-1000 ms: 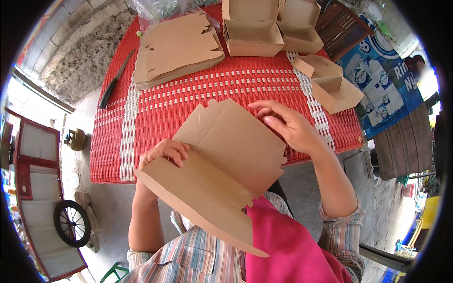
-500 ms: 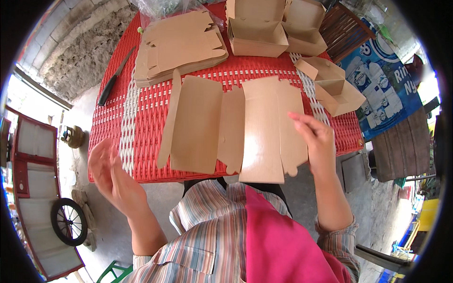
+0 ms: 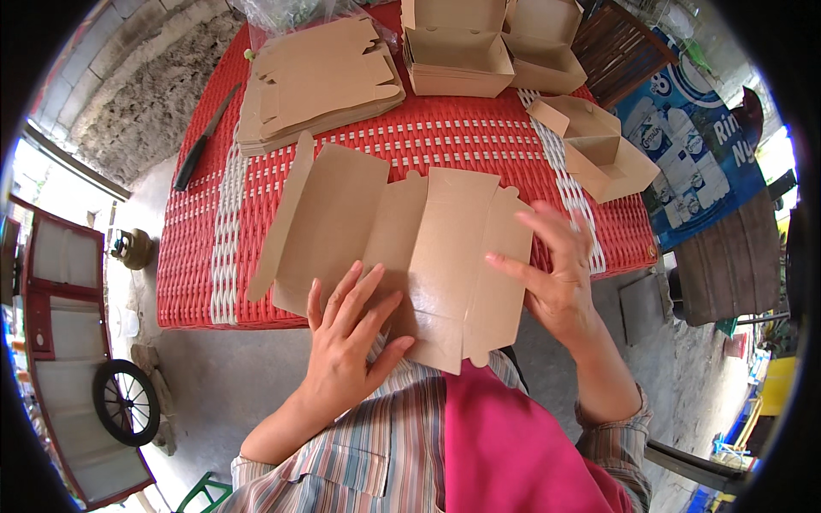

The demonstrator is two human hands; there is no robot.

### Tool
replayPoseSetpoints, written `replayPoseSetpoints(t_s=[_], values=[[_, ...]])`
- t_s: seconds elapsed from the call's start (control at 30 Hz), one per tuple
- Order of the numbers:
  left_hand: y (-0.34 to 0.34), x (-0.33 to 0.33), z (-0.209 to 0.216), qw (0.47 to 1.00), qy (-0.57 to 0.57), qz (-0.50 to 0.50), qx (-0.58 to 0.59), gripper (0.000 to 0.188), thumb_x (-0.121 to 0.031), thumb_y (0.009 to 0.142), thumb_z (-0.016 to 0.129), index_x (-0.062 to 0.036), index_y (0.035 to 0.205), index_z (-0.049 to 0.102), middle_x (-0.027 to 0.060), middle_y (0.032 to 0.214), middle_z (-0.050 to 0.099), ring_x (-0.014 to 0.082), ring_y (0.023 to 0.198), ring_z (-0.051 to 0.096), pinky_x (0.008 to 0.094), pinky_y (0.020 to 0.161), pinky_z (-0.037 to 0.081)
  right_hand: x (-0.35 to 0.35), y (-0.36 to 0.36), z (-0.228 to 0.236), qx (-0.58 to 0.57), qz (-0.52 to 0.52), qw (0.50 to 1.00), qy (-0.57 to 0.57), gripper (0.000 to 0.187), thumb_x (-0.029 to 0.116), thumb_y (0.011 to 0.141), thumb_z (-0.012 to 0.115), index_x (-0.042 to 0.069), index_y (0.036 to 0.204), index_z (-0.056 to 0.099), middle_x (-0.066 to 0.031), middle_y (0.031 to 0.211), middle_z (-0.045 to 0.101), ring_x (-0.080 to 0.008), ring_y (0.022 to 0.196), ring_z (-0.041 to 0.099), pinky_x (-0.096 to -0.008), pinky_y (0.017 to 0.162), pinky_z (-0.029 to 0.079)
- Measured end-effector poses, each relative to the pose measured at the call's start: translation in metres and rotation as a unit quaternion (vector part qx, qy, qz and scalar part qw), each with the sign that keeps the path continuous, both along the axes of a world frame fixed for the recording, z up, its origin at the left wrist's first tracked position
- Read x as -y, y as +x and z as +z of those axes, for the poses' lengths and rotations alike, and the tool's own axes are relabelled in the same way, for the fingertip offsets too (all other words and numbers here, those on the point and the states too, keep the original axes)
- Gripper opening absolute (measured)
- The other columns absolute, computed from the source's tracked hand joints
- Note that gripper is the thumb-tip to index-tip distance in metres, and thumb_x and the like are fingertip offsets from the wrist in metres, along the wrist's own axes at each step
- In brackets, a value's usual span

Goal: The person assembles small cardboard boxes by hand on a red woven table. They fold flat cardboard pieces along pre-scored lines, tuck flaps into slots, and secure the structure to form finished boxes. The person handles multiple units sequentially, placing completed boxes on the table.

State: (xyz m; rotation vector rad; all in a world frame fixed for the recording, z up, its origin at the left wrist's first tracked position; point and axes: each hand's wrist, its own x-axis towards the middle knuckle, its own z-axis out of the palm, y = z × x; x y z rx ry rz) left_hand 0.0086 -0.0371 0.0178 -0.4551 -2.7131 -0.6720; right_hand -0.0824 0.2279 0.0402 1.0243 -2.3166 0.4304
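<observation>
An unfolded brown cardboard box lies tilted at the near edge of the red woven table, its near end jutting over the edge toward my body. My left hand rests on its near part, fingers spread over the creased panel. At the right side flap my right hand has thumb and fingers apart; the thumb tip is over the flap, and whether it presses there I cannot tell. A stack of flat cardboard box blanks lies beyond, at the far left of the table.
Folded open boxes stand at the back, and a divided cardboard box sits at the right. A black-handled knife lies along the table's left edge. Behind the stack is a clear plastic bag. A blue printed sheet hangs at the right.
My left hand has come in from the left onto the unfolded box. The box has turned and its near end has shifted toward me. My right hand's fingers have spread.
</observation>
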Motion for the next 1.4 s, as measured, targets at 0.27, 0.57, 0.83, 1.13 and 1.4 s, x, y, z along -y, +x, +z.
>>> replayPoseSetpoints(t_s=[0.27,0.57,0.83,1.13,1.4], values=[[0.026,0.011,-0.022,0.941,0.090,0.025,-0.325,0.009,-0.022,0.088,0.064,-0.0193,0.096,0.067,0.0089,0.121,0.055,0.0298,0.124,0.048,0.0505,0.116,0.023,0.002,-0.004,0.010,-0.135,0.012,0.979,-0.151,0.041,0.012,0.063,0.077,0.016,0.104,0.075,-0.0032,0.116,0.059,-0.0210,0.096,0.057,-0.0349,0.075,0.045],[0.016,0.003,-0.014,0.977,-0.001,0.049,-0.207,0.034,-0.020,0.080,0.071,-0.0131,0.113,0.066,0.0102,0.125,0.057,0.0283,0.121,0.053,0.0482,0.113,0.023,0.053,0.013,-0.013,-0.022,0.034,0.999,0.031,0.044,0.018,0.078,0.062,0.013,0.121,0.068,-0.0007,0.107,0.057,-0.0164,0.096,0.053,-0.0323,0.083,0.040],[-0.007,0.007,-0.013,0.996,-0.024,0.010,-0.079,0.040,-0.009,0.074,0.075,-0.0048,0.113,0.067,0.0082,0.119,0.064,0.0267,0.115,0.059,0.0443,0.106,0.035,0.068,0.019,-0.022,0.061,0.101,0.991,0.060,0.039,0.013,0.080,0.063,0.001,0.117,0.065,-0.0054,0.109,0.061,-0.0192,0.102,0.056,-0.0347,0.088,0.045],[-0.015,0.008,-0.011,0.997,0.042,-0.002,-0.072,0.033,0.002,0.070,0.073,0.0005,0.102,0.066,0.0122,0.108,0.065,0.0306,0.099,0.064,0.0393,0.083,0.052,0.043,0.009,-0.022,0.102,0.118,0.987,0.038,0.034,0.013,0.079,0.070,0.004,0.112,0.066,-0.0078,0.109,0.063,-0.0232,0.106,0.060,-0.0377,0.087,0.048],[-0.036,0.014,0.001,0.993,0.108,0.037,-0.036,0.018,-0.001,0.079,0.072,-0.0009,0.091,0.059,0.0126,0.086,0.066,0.0312,0.072,0.063,0.0379,0.064,0.050,0.046,-0.034,0.001,0.251,0.136,0.958,-0.004,0.024,0.016,0.084,0.070,0.008,0.107,0.067,-0.0077,0.092,0.068,-0.0233,0.088,0.066,-0.0364,0.081,0.049]])
